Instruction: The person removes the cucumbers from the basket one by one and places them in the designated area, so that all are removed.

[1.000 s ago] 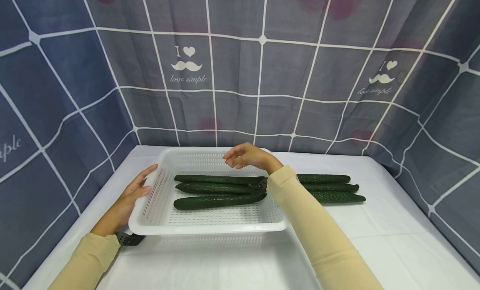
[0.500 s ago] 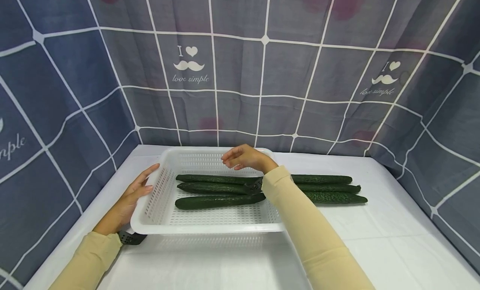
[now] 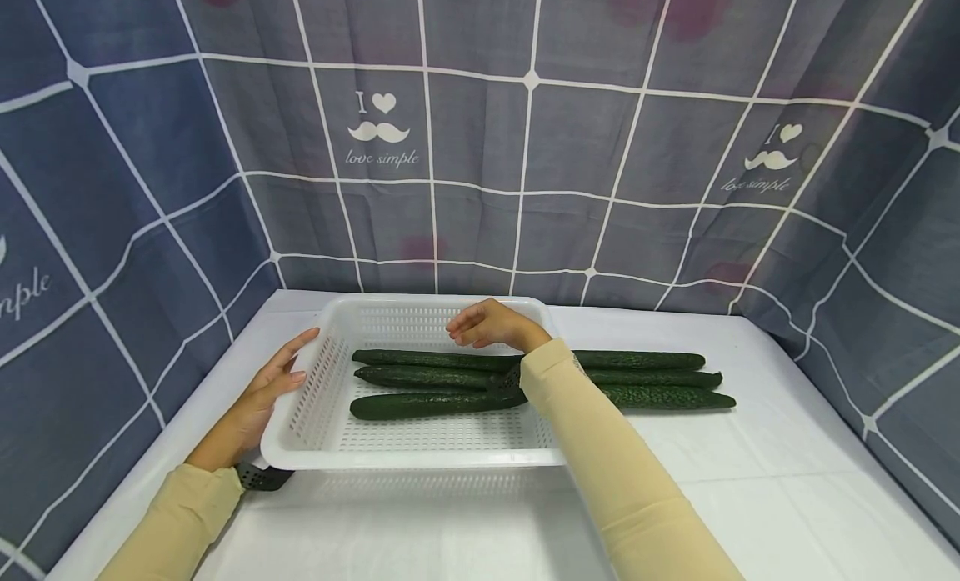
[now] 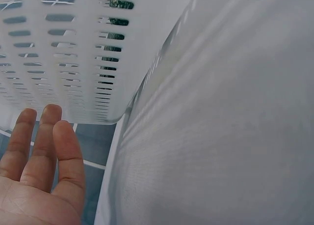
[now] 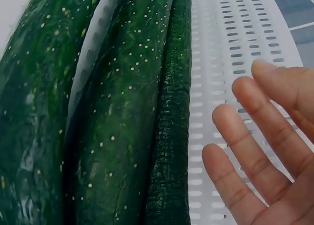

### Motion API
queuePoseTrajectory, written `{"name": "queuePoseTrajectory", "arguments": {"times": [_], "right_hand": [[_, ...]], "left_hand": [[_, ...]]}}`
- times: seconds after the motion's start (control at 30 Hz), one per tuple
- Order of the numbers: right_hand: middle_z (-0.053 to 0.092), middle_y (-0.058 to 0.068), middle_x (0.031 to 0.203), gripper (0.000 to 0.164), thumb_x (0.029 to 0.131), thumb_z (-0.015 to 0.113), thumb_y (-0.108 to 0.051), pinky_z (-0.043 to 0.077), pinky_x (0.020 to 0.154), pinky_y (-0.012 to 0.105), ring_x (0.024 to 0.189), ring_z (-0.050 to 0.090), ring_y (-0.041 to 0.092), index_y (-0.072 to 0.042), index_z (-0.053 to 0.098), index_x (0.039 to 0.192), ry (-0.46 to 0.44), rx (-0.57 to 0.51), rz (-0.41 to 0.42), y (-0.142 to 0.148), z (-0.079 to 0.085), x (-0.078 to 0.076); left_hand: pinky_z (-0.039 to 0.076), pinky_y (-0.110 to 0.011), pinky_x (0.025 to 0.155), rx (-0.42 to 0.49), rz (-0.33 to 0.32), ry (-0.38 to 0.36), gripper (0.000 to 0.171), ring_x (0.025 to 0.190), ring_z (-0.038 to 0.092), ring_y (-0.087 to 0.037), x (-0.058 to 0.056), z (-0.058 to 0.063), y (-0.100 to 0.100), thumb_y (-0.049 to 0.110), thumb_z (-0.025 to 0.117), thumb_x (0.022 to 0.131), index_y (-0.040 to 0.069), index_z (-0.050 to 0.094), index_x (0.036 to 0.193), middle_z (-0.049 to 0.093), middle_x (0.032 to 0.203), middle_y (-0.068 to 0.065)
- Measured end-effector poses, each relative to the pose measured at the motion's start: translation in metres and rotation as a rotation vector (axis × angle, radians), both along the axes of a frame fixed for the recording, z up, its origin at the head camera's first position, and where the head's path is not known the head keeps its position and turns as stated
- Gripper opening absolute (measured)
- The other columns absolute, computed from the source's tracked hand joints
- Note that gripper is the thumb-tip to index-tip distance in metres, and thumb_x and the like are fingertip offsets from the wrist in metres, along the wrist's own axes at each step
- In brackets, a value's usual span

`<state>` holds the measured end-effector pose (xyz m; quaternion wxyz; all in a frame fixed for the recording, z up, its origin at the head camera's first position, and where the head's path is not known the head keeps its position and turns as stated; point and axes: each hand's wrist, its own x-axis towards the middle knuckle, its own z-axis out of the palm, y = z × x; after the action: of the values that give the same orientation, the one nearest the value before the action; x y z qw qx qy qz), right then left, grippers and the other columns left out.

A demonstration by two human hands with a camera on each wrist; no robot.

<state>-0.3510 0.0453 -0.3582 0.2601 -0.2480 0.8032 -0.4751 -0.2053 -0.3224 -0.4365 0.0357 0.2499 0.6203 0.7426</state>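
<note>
Six long dark-green cucumbers (image 3: 427, 405), three in one white plastic basket (image 3: 412, 459); my left hand (image 3: 253, 408) wide, right hand (image 3: 495, 324) loosely curved.

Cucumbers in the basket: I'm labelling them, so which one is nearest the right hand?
The rearmost cucumber in the basket; the middle one and front one both lie farther from the right hand.

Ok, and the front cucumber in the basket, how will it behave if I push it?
The front cucumber may roll, as its body is long and rounded, though the basket should stop it. Its thick, nearly straight shape suggests it'll stay stiff. It looks glossy, so may feel slippery.
</note>
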Motion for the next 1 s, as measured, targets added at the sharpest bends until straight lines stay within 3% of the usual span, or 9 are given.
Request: {"name": "queuePoseTrajectory", "arguments": {"times": [0.5,0.63,0.83,1.0], "right_hand": [[0.073,0.019,0.134,0.04,0.097,0.071,0.003,0.05,0.093,0.031,0.116,0.069,0.02,0.007,0.068,0.136,-0.003,0.193,0.015,-0.0009,-0.0023,0.004],[0.074,0.021,0.132,0.04,0.094,0.072,0.006,0.051,0.098,0.03,0.115,0.068,0.019,0.009,0.068,0.133,0.029,0.218,0.037,-0.0026,-0.0042,0.0047],[0.072,0.022,0.134,0.041,0.092,0.075,0.005,0.049,0.11,0.033,0.128,0.067,0.028,0.008,0.07,0.132,0.088,0.288,0.073,-0.0044,-0.0058,0.0051],[0.073,0.021,0.133,0.04,0.092,0.078,0.002,0.049,0.111,0.035,0.128,0.068,0.029,0.005,0.072,0.131,0.131,0.35,0.083,-0.0046,-0.0057,0.0054]], "left_hand": [[0.057,-0.032,0.09,-0.029,0.03,-0.007,0.063,0.12,0.06,-0.011,0.0014,0.0028,0.0,0.006,0.039,0.111,0.042,0.044,0.162,0.053,0.147,0.01],[0.058,-0.032,0.09,-0.027,0.038,-0.015,0.063,0.12,0.061,-0.011,0.0015,0.0025,-0.0002,0.006,0.039,0.111,0.042,0.044,0.162,0.054,0.147,0.01],[0.057,-0.032,0.09,-0.032,0.042,-0.016,0.063,0.12,0.061,-0.01,0.0015,0.0022,-0.001,0.006,0.039,0.111,0.042,0.044,0.162,0.054,0.147,0.01],[0.058,-0.033,0.09,-0.015,0.02,-0.006,0.063,0.119,0.061,-0.011,0.0005,0.0012,-0.0007,0.005,0.038,0.111,0.042,0.045,0.162,0.054,0.147,0.009]]}}
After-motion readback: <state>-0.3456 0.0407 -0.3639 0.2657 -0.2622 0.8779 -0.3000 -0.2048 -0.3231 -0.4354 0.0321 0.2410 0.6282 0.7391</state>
